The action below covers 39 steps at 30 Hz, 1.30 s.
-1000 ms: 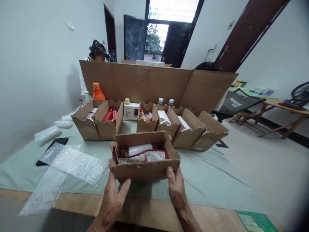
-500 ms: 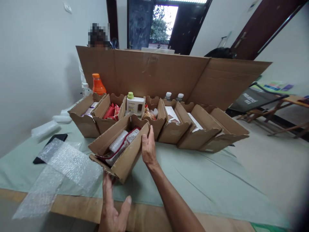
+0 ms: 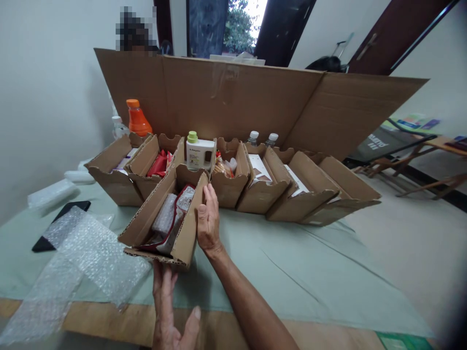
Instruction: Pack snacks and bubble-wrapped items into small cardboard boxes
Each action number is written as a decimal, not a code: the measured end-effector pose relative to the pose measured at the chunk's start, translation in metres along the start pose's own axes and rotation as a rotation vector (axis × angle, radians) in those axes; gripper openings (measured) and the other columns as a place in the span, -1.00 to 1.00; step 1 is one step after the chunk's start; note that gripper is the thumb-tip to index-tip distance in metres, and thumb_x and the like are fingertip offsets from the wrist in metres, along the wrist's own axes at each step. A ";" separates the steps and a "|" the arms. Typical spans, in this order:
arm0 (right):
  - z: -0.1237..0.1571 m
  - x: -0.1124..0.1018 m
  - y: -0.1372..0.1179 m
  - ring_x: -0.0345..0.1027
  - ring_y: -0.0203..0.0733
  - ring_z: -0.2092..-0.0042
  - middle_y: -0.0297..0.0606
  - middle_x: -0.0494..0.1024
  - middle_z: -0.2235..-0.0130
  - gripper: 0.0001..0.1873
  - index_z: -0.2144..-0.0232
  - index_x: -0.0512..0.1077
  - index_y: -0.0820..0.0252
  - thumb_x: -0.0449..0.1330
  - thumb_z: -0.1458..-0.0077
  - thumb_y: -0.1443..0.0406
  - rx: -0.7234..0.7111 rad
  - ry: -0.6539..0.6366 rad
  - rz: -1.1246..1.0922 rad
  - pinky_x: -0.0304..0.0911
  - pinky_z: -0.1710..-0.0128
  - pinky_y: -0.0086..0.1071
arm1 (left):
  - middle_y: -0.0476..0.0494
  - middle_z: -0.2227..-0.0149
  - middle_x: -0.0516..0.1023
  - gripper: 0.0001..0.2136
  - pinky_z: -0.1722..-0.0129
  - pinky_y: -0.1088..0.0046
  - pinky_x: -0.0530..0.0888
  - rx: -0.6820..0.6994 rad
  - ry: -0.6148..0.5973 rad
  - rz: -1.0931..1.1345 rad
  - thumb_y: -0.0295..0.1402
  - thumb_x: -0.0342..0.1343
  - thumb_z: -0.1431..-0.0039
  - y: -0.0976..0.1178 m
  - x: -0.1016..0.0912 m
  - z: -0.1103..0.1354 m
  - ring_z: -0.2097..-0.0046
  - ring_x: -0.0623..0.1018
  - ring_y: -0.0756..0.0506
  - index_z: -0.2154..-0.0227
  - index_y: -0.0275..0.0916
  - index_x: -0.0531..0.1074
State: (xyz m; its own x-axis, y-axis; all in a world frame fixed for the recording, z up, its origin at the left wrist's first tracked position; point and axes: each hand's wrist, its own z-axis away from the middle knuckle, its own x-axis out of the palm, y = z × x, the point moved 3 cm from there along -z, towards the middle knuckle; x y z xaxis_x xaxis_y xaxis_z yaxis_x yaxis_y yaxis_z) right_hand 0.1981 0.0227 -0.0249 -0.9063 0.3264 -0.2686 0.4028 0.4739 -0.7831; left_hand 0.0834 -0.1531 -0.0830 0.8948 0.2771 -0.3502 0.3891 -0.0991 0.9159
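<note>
The cardboard bin is sitting at an angle in front of the row of bins, over the green cloth that is covering the bench. Its far end is overlapping the white jug in the view, so whether the two are touching is staying unclear. A shadow is showing beneath it, and the near end seems to be hanging clear of the cloth.

The right hand is lying flat along the bin's right wall, its grip spread rather than closing on an edge. The left hand is reaching to the near end from below, thumb standing well apart from the fingers; the bin is hiding those fingertips, and nothing is being pinched.

As far as one can judge, filling is looking done here: a bubble-wrapped pack and a red-trimmed packet are already lying inside. Placement is looking unfinished, since the bin is not yet lining up with the others. Those are standing side by side, several showing contents. Loose bubble wrap is lying spread to the left, untouched.
</note>
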 end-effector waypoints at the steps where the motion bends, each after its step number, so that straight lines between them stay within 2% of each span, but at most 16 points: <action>1: -0.001 -0.001 0.001 -0.02 -0.07 -0.47 0.01 0.16 -0.44 -0.31 -0.38 0.19 0.22 -0.20 -0.43 -0.05 -0.008 0.004 -0.017 -0.06 -0.44 -0.02 | 0.19 -0.52 -0.12 0.10 -0.29 -0.08 0.44 -0.002 0.001 0.025 -0.27 0.34 0.00 0.001 0.002 -0.001 -0.43 0.19 -0.52 -0.42 0.40 -0.31; 7: -0.004 -0.010 0.025 0.14 -0.10 -0.41 0.02 0.29 -0.38 -0.34 -0.31 0.28 0.27 -0.14 -0.41 -0.02 -0.009 0.049 -0.173 0.04 -0.41 -0.11 | -0.01 -0.53 -0.14 0.04 -0.31 -0.11 0.41 0.024 -0.054 0.091 -0.19 0.32 -0.09 0.010 0.015 -0.010 -0.47 0.06 -0.50 -0.47 0.20 -0.29; 9: 0.001 -0.011 0.039 0.27 -0.09 -0.34 0.02 0.41 -0.30 -0.37 -0.25 0.35 0.29 -0.15 -0.41 0.02 0.047 0.063 -0.156 0.17 -0.34 -0.12 | 0.00 -0.54 -0.17 0.01 -0.32 -0.06 0.40 0.026 -0.071 0.086 -0.19 0.31 -0.12 0.012 0.019 -0.009 -0.47 0.07 -0.48 -0.47 0.19 -0.25; 12: 0.009 -0.015 0.053 0.49 -0.03 -0.11 0.03 0.61 -0.07 -0.44 -0.06 0.50 0.29 -0.13 -0.38 0.08 0.123 0.092 -0.049 0.38 -0.15 -0.08 | 0.01 -0.54 -0.23 -0.02 -0.35 -0.06 0.36 0.025 -0.074 0.067 -0.22 0.30 -0.13 0.009 0.020 -0.006 -0.47 0.08 -0.47 -0.47 0.20 -0.21; 15: 0.004 -0.030 0.039 0.50 -0.01 -0.06 -0.05 0.65 0.03 -0.59 0.07 0.56 0.18 -0.02 -0.31 0.16 0.091 0.124 0.026 0.36 -0.15 -0.02 | 0.03 -0.54 -0.24 -0.02 -0.33 -0.09 0.37 0.024 -0.068 0.057 -0.24 0.32 -0.11 0.002 0.017 -0.002 -0.44 0.16 -0.50 -0.45 0.26 -0.19; 18: -0.023 -0.049 0.003 0.45 -0.03 -0.12 -0.07 0.48 -0.21 -0.57 -0.14 0.46 0.11 0.01 -0.30 0.25 -0.043 0.127 0.204 0.33 -0.19 -0.06 | 0.09 -0.54 -0.19 -0.03 -0.34 -0.02 0.38 0.029 -0.062 0.049 -0.24 0.31 -0.11 -0.005 0.014 -0.001 -0.45 0.17 -0.45 -0.44 0.31 -0.19; 20: -0.050 -0.056 -0.016 0.49 0.02 -0.06 0.00 0.32 -0.34 -0.45 -0.29 0.31 0.15 0.07 -0.26 0.30 -0.057 0.037 0.422 0.41 -0.09 -0.06 | 0.03 -0.54 -0.18 -0.04 -0.36 -0.05 0.33 0.039 -0.064 0.046 -0.26 0.30 -0.13 -0.006 0.013 -0.002 -0.45 0.15 -0.45 -0.46 0.25 -0.18; 21: -0.064 -0.059 -0.022 0.52 0.05 -0.01 0.04 0.31 -0.34 -0.40 -0.31 0.27 0.18 0.11 -0.23 0.33 -0.025 -0.036 0.542 0.44 -0.02 -0.05 | -0.03 -0.54 -0.18 -0.04 -0.37 -0.08 0.30 0.047 -0.070 0.048 -0.26 0.30 -0.13 -0.005 0.013 -0.002 -0.46 0.14 -0.46 -0.47 0.19 -0.18; 23: -0.087 -0.063 -0.027 0.55 0.10 0.07 0.08 0.47 -0.20 -0.48 -0.22 0.36 0.21 0.14 -0.21 0.38 0.044 -0.190 0.761 0.46 0.11 -0.07 | -0.16 -0.53 -0.16 -0.01 -0.38 -0.15 0.25 0.065 -0.083 0.054 -0.27 0.32 -0.10 -0.003 0.014 -0.003 -0.46 0.10 -0.50 -0.48 0.08 -0.16; 25: -0.102 -0.071 -0.031 0.55 0.09 0.11 0.02 0.59 -0.01 -0.65 -0.04 0.48 0.21 0.08 -0.25 0.42 0.061 -0.264 0.903 0.43 0.16 -0.12 | -0.21 -0.53 -0.15 0.02 -0.38 -0.17 0.23 0.075 -0.086 0.057 -0.29 0.35 -0.06 -0.002 0.015 -0.003 -0.47 0.08 -0.51 -0.48 0.05 -0.16; 27: -0.109 -0.083 -0.039 0.54 0.05 0.12 -0.02 0.62 0.09 -0.72 0.09 0.51 0.20 0.02 -0.30 0.43 0.029 -0.238 0.959 0.39 0.16 -0.18 | -0.18 -0.53 -0.17 0.01 -0.38 -0.17 0.24 0.071 -0.075 0.057 -0.32 0.33 -0.08 -0.001 0.015 -0.002 -0.46 0.09 -0.51 -0.47 0.11 -0.17; 30: -0.109 -0.097 -0.052 0.53 0.01 0.11 -0.09 0.61 0.08 -0.78 0.15 0.50 0.18 0.05 -0.33 0.38 -0.016 -0.180 0.952 0.36 0.13 -0.21 | -0.12 -0.54 -0.20 -0.08 -0.39 -0.19 0.19 0.065 -0.058 0.055 -0.37 0.24 -0.18 0.001 0.015 0.000 -0.48 0.04 -0.48 -0.46 0.20 -0.17; 32: -0.107 -0.095 -0.054 0.53 0.00 0.09 -0.12 0.60 0.02 -0.81 0.10 0.49 0.15 0.12 -0.30 0.34 -0.040 -0.228 0.948 0.37 0.13 -0.23 | -0.13 -0.53 -0.21 -0.17 -0.41 -0.23 0.10 0.083 -0.049 0.050 -0.40 0.14 -0.26 0.003 0.016 0.001 -0.51 -0.07 -0.45 -0.46 0.18 -0.17; 34: -0.107 -0.085 -0.049 0.54 -0.01 0.11 -0.12 0.61 0.00 -0.75 0.03 0.48 0.12 0.20 -0.24 0.35 -0.038 -0.324 0.973 0.38 0.14 -0.23 | -0.18 -0.53 -0.23 -0.23 -0.41 -0.26 0.06 0.109 -0.042 0.055 -0.42 0.06 -0.32 0.007 0.017 0.001 -0.52 -0.11 -0.42 -0.46 0.12 -0.18; 36: -0.109 -0.075 -0.041 0.57 0.01 0.12 -0.11 0.64 0.07 -0.72 0.05 0.51 0.11 0.22 -0.20 0.41 -0.018 -0.394 0.999 0.39 0.14 -0.21 | -0.23 -0.53 -0.25 -0.25 -0.40 -0.21 0.13 0.117 -0.039 0.072 -0.42 0.03 -0.34 0.009 0.017 0.000 -0.51 -0.08 -0.40 -0.47 0.05 -0.20; 39: -0.113 -0.074 -0.036 0.58 0.09 0.10 -0.03 0.67 0.15 -0.74 0.13 0.56 0.14 0.15 -0.21 0.45 0.007 -0.388 1.013 0.38 0.12 -0.16 | -0.28 -0.53 -0.25 -0.23 -0.40 -0.14 0.19 0.089 -0.046 0.084 -0.40 0.04 -0.33 0.010 0.017 0.000 -0.51 -0.03 -0.37 -0.48 -0.02 -0.22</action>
State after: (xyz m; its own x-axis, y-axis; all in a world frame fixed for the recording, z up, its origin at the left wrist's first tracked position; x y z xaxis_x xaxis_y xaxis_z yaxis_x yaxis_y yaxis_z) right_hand 0.2655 0.0745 0.0864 -0.1325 0.2821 -0.9502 0.9871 0.1249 -0.1006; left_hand 0.1027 -0.1493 -0.0796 0.9333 0.2201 -0.2839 0.3287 -0.2046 0.9220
